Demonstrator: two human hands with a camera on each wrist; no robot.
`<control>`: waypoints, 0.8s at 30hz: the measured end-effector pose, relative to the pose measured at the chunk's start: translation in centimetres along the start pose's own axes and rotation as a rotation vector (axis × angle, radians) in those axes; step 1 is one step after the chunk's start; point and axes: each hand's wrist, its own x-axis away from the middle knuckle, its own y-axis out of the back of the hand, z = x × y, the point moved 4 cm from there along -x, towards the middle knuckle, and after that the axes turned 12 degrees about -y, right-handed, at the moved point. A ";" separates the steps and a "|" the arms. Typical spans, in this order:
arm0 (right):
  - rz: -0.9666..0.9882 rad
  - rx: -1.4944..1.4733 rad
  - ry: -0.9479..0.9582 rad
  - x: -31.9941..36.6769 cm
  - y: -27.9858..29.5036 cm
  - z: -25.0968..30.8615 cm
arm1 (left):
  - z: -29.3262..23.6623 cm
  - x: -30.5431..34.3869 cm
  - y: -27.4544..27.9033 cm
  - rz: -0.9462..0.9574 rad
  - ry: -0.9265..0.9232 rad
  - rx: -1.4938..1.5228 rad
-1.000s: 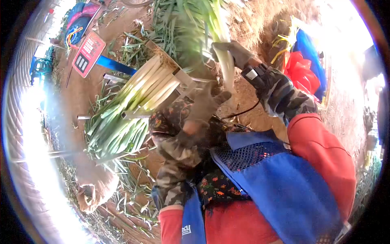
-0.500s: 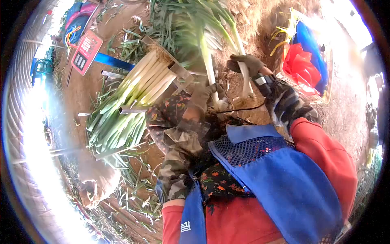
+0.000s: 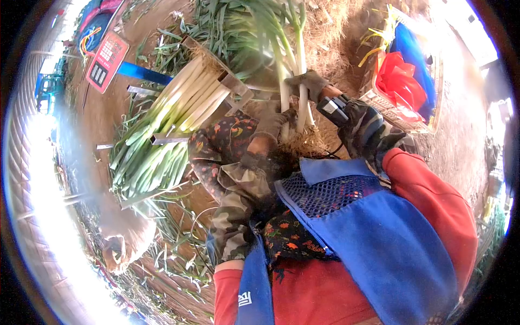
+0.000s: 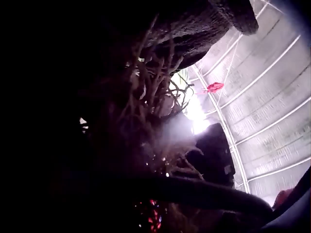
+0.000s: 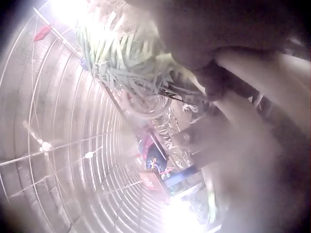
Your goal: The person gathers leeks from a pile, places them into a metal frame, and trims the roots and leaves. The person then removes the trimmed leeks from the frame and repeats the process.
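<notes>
Both hands wear dark gloves. In the head view my left hand grips one long white leek stalk low down. Just right of it and slightly higher, my right hand has its fingers round other stalks. The stalks stand side by side, green tops away from me, with brown roots near my lap. Roots fill the middle of the dark left wrist view. Pale stalks lie against a dark glove in the right wrist view.
Left of my hands, a metal frame holds a bundle of leeks, beside a red display panel on a blue post. More leeks are heaped ahead. A crate with red and blue material stands at right.
My right hand has moved left with its stalks, bringing them beside the one in my left hand. A second ago my left hand was blurred; it then took hold of a stalk.
</notes>
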 end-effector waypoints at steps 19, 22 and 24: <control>0.046 -0.072 0.050 10.8 0.5 3.4 | 0.9 0.4 2.9 -0.140 0.111 0.298; 0.004 -0.133 0.049 10.2 1.2 3.1 | 0.6 0.3 3.4 -0.174 0.138 0.378; 0.024 -0.267 0.047 10.1 1.6 2.8 | 1.1 0.3 3.6 -0.183 0.159 0.403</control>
